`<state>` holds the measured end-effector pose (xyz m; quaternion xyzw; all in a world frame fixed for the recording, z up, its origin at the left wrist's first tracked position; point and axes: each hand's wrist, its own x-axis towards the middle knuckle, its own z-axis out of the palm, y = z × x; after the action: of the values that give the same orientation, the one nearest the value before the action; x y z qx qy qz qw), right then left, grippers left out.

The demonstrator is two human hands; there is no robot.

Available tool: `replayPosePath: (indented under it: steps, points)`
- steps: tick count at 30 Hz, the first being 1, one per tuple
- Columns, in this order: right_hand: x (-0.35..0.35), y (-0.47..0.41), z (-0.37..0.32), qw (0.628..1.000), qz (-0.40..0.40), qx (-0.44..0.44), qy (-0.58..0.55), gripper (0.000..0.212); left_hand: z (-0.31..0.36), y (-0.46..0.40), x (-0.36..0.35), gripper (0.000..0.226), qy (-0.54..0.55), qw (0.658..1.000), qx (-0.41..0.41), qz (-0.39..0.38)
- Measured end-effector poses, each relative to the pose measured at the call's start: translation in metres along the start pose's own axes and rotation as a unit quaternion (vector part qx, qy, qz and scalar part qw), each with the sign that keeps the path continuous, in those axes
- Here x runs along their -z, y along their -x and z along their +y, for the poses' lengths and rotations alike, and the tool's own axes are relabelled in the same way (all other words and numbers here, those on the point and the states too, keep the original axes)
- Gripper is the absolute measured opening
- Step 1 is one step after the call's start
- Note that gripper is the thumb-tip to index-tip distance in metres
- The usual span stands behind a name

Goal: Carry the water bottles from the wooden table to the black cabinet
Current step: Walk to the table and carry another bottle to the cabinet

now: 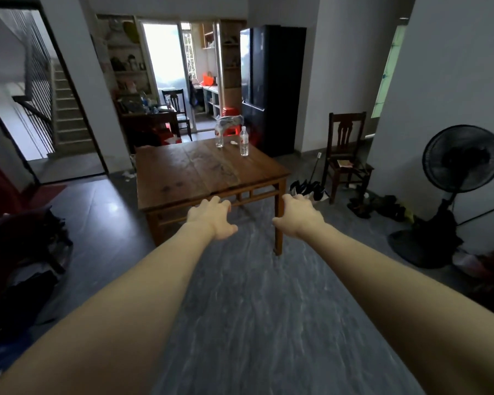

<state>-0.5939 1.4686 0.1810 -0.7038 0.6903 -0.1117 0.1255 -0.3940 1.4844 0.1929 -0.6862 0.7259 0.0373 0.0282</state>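
Both arms are stretched forward, left hand (211,216) and right hand (298,216) loosely spread, nothing held, two water bottles (244,141) seen on the wooden table (200,172) beyond.

Two bottles (219,135) (244,141) stand near each other on the far edge of the tabletop (200,172) at frame centre, a refrigerator (271,86) behind them, a chair (347,155) and fan (462,166) at right, stairs (69,109) upper left, both hands (211,218) (300,215) outstretched before the near edge.
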Motion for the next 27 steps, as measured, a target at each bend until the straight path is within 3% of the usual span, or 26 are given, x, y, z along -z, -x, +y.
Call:
replayPosePath:
  steps: [11,19,27]
  points:
    - [-0.003,-0.202,-0.028,1.0,0.019,0.011,0.009,0.052,-0.048,-0.2,0.009,0.058,-0.004,1.0,0.0,-0.003]
    - [-0.018,-0.334,-0.042,0.999,-0.003,0.001,0.039,0.065,-0.059,-0.349,0.028,0.06,0.004,1.0,-0.031,-0.006]
    - [-0.021,-0.463,-0.034,0.998,-0.028,0.045,0.042,0.073,-0.065,-0.474,0.014,0.061,-0.001,0.999,-0.033,-0.039]
